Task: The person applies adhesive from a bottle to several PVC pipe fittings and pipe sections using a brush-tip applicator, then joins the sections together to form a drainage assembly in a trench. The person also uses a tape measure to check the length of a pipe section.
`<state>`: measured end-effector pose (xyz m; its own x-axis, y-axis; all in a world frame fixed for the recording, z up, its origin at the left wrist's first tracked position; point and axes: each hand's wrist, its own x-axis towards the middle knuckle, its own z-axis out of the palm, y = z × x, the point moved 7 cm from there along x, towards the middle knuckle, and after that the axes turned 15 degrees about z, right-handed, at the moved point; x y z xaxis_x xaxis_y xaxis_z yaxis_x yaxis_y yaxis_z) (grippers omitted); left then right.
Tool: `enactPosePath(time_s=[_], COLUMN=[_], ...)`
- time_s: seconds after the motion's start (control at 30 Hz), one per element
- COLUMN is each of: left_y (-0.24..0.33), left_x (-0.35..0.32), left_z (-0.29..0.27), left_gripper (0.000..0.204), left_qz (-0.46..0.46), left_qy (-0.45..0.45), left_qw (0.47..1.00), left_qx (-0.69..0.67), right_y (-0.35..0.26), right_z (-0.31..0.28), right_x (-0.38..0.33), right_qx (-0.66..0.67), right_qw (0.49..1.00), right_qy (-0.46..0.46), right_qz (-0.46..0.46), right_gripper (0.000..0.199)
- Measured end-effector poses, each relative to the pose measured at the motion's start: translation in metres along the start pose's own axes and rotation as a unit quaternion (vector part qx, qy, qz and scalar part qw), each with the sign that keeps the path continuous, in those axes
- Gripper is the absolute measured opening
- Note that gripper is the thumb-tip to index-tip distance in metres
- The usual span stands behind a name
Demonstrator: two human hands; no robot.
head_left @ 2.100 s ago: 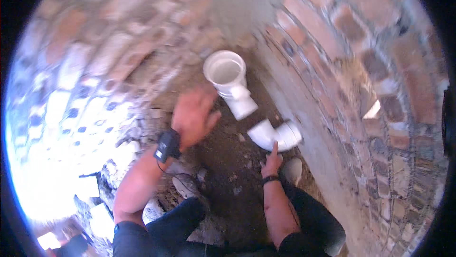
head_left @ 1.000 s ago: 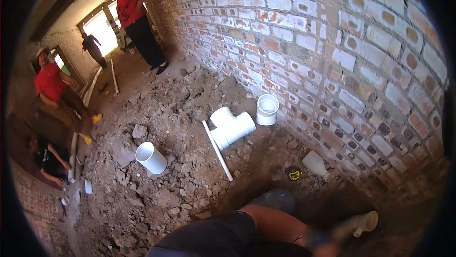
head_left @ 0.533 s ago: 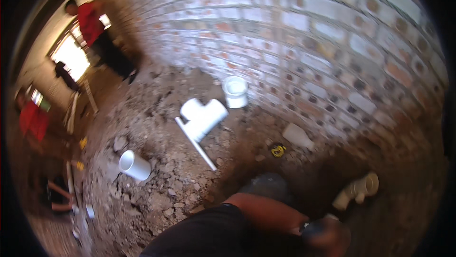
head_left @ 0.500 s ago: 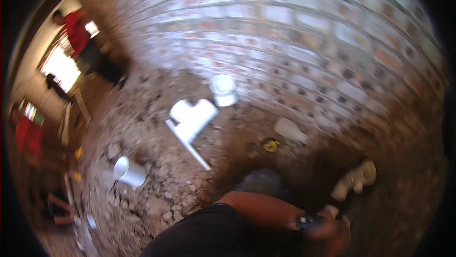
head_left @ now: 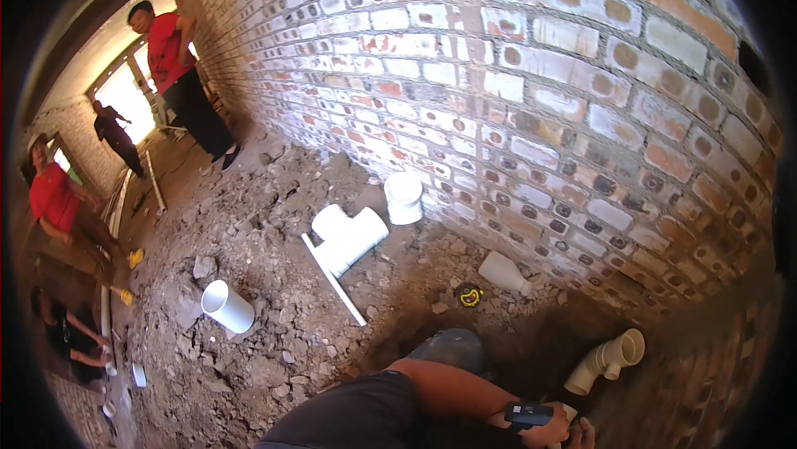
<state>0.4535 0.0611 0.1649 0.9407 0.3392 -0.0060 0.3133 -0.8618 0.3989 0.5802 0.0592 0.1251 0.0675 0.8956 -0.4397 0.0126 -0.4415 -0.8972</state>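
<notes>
At the left, a short white pipe (head_left: pixel 227 308) stands tilted on the rubble, well apart from a thin white rod (head_left: pixel 334 280), which lies against a white tee (head_left: pixel 353 241). A white socket (head_left: pixel 404 200) is just behind the tee, by the wall. These pieces lie loose, so any joining among them looks undone. At the lower edge, the left hand (head_left: pixel 541 431) has its fingers curled around a pale piece (head_left: pixel 569 412), mostly hidden; the right hand (head_left: pixel 584 434) is just beside it, its grip impossible to tell. Farther right, a branched fitting (head_left: pixel 608 362) lies in the dug hollow, apart from both hands.

The room runs from co-workers (head_left: pixel 173 58) and a bright doorway (head_left: pixel 129 104) at left, across broken earth (head_left: pixel 274 362), to a rough brick wall (head_left: pixel 531 108).
</notes>
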Motion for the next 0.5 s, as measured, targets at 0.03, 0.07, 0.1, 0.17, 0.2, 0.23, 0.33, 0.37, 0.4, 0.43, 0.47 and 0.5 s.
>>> enactPosePath(time_s=[0.03,0.07,0.1,0.17,0.2,0.23,0.33,0.37,0.4,0.43,0.47,0.5], left_y=[-0.003,-0.003,-0.005,-0.009,-0.011,-0.013,-0.014,-0.013,-0.012,-0.011,-0.011,-0.012], left_x=[-0.001,-0.001,-0.003,-0.008,-0.011,-0.015,-0.024,-0.027,-0.029,-0.033,-0.037,-0.04], left_z=[-0.001,-0.003,-0.004,-0.008,-0.01,-0.013,-0.021,-0.024,-0.026,-0.029,-0.032,-0.035], left_gripper=[0.045,0.044,0.043,0.04,0.039,0.038,0.034,0.033,0.031,0.03,0.029,0.028], left_qz=[-0.007,-0.011,-0.014,-0.022,-0.024,-0.026,-0.025,-0.025,-0.025,-0.027,-0.029,-0.03], left_qy=[0.016,0.033,0.047,0.068,0.077,0.089,0.118,0.121,0.125,0.132,0.14,0.148], left_qw=[1.0,0.999,0.999,0.997,0.997,0.996,0.993,0.992,0.991,0.991,0.989,0.988], left_qx=[0.001,0.0,-0.001,-0.004,-0.004,-0.007,-0.016,-0.02,-0.025,-0.028,-0.028,-0.03], right_y=[-0.002,-0.004,-0.007,-0.011,-0.032,-0.034,-0.036,-0.038,-0.039,-0.041,-0.043,-0.046], right_z=[0.001,0.003,0.006,0.008,0.018,0.02,0.035,0.042,0.05,0.057,0.063,0.069], right_x=[-0.003,-0.006,-0.009,-0.011,-0.018,-0.019,-0.015,-0.015,-0.015,-0.015,-0.015,-0.013], right_qx=[0.008,0.014,0.007,-0.018,-0.141,-0.141,-0.132,-0.133,-0.139,-0.144,-0.152,-0.158], right_qw=[1.0,1.0,1.0,0.998,0.987,0.987,0.991,0.991,0.99,0.989,0.988,0.987], right_qy=[0.008,0.014,-0.001,0.017,0.006,0.009,0.014,0.012,0.007,0.006,0.002,-0.001], right_qz=[0.004,0.01,0.012,0.053,-0.081,-0.072,-0.028,-0.02,-0.012,-0.008,-0.007,-0.005], right_gripper=[0.029,0.029,0.029,0.033,0.026,0.026,0.026,0.026,0.027,0.027,0.027,0.027])
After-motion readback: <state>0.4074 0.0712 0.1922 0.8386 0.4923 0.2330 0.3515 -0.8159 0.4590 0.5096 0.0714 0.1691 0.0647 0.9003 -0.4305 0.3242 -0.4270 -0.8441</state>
